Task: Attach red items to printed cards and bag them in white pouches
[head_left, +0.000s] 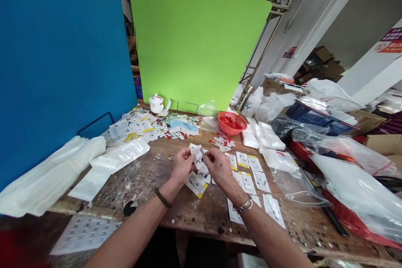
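Both hands (183,165) (220,168) pinch a white packet (197,155) in their grip above a scuffed table (143,186), green panel (197,42) behind.

Reaches inward with the left arm (135,230) and the right arm (271,230), both bare, slanting one up to the right and the other up to the left. Holds the left hand (183,166) and the right hand (220,169) near each other at mid-view — close but apart. Shows the back of each, with the left fingers (187,153) curled in a pinch pointing right. Bends the right fingers (211,155) at the knuckles — likewise pinched, tips pointing left toward the left hand.
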A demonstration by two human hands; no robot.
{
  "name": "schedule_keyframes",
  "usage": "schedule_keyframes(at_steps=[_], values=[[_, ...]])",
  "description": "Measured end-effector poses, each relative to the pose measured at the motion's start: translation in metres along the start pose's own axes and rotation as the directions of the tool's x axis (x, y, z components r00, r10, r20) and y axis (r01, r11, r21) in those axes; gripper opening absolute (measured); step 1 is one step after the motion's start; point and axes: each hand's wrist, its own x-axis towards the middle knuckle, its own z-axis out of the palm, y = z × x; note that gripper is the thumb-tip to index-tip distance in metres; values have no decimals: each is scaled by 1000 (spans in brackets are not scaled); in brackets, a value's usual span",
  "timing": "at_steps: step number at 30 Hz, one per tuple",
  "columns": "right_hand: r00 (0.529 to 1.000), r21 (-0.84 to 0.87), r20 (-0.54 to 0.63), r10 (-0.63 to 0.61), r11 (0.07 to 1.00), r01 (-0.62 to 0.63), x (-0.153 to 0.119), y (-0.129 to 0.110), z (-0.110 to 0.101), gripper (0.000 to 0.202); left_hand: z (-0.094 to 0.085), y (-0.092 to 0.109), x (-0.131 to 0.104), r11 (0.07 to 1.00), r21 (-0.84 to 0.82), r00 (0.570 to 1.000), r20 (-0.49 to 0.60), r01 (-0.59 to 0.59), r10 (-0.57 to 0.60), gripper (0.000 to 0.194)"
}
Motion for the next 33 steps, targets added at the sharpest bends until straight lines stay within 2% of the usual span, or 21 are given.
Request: schedule_keyframes(at_steps=[4, 8, 10, 12, 14, 16, 20, 25, 28, 30, 32, 33], values=[[994, -95, 12, -107, 990, 107, -20, -7, -1, 18, 2, -2, -16, 999, -40, 999, 31, -13, 14, 40], [991, 2, 28, -134, 991, 134, -34, -16, -4, 21, 6, -4, -31, 987, -158, 997, 74, 8, 4, 46], [994, 98, 40, -98, 991, 93, -37, -15, -4, 22, 7, -6, -35, 985, -169, 998, 70, 14, -2, 48], [996, 236, 87, -10, 972, -11, -36, -11, -4, 20, 5, -7, -37, 988, -154, 998, 66, 22, -12, 48], [981, 381, 164, 101, 911, -158, -33, -4, -5, 18, 3, -7, -37, 991, -128, 997, 69, 30, -22, 48], [966, 466, 190, 177, 850, -247, -30, 3, -10, 21, 1, -6, -36, 994, -104, 997, 75, 38, -30, 46], [972, 464, 112, 206, 854, -235, -28, 12, -23, 22, -1, -6, -36, 995, -93, 995, 94, 47, -38, 44], [947, 515, 192, 259, 795, -321, -29, 12, -24, 29, 4, -10, -40, 996, -64, 993, 112, 55, -48, 45], [927, 589, 277, 254, 717, -373, -27, 11, -23, 31, 6, -9, -41, 999, 13, 980, 193, 52, -54, 43], [918, 609, 323, 229, 693, -387, -28, 11, -28, 31, 3, -5, -39, 987, 160, 963, 267, 1, -45, 35], [917, 572, 319, 239, 723, -387, -32, 12, -35, 36, -7, 2, -35, 895, 414, 940, 340, -165, 16, 20], [917, 531, 308, 254, 754, -387, -37, 13, -39, 38, -13, 5, -33, 786, 550, 921, 384, -281, 61, 13]])
